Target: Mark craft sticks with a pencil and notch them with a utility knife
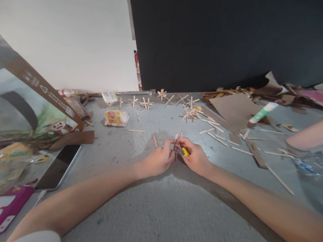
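Observation:
My left hand [158, 158] is closed, thumb and fingers pinched around a wooden craft stick [176, 137] that points upward. Close against it, my right hand [198, 157] grips a small yellow cutter [186, 151], its grey blade turned toward the left fingertips. A thin pinkish, twisted-looking piece [181, 134] sticks up beside the right fingers; what it is cannot be made out. The fingers hide the lower part of the stick. On the table just beyond my left hand lies another craft stick [154, 139].
Star-shaped stick pieces [145, 103] line the back, with a stick pile [191, 113] nearer. A glue tube [263, 113] and cardboard [232, 109] lie right, near another person's arm [306, 136]. Left are a yellow packet [116, 118], phone [59, 167] and paper bag [63, 114].

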### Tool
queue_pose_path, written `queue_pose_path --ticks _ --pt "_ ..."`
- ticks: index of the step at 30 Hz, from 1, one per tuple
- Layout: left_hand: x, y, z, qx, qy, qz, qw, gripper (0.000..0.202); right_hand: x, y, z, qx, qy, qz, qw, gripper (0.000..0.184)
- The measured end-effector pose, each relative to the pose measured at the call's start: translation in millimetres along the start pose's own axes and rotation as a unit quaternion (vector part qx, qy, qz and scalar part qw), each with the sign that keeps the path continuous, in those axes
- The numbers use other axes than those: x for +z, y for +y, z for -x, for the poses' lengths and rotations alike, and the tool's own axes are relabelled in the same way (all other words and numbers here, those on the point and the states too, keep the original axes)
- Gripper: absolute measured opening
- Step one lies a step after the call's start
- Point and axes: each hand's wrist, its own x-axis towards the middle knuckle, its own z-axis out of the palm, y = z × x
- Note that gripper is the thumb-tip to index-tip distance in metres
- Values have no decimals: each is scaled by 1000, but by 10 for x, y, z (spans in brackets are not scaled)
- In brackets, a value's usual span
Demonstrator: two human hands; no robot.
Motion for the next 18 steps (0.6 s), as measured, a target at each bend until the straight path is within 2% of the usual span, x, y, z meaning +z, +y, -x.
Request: queue_pose_path --ticks 4,8,11,13,15,18 --pt "27 -46 -11 16 20 20 999 37 5 2 9 -2 -20 -13 1000 22" --pt "5 5 -5 -11 25 20 999 37 41 -10 15 34 22 -62 997 6" --pt "-29 74 18 -24 15 17 999 32 50 -31 5 65 75 -128 987 21" --pt "-45 102 31 -22 14 0 1000 29 41 -48 -6 66 63 -165 982 30" --pt "-62 121 39 -7 29 -32 999 28 28 -59 -15 52 45 -170 983 31" --pt "-131 185 53 42 74 -94 992 26 17 -52 -23 29 86 -132 987 25"
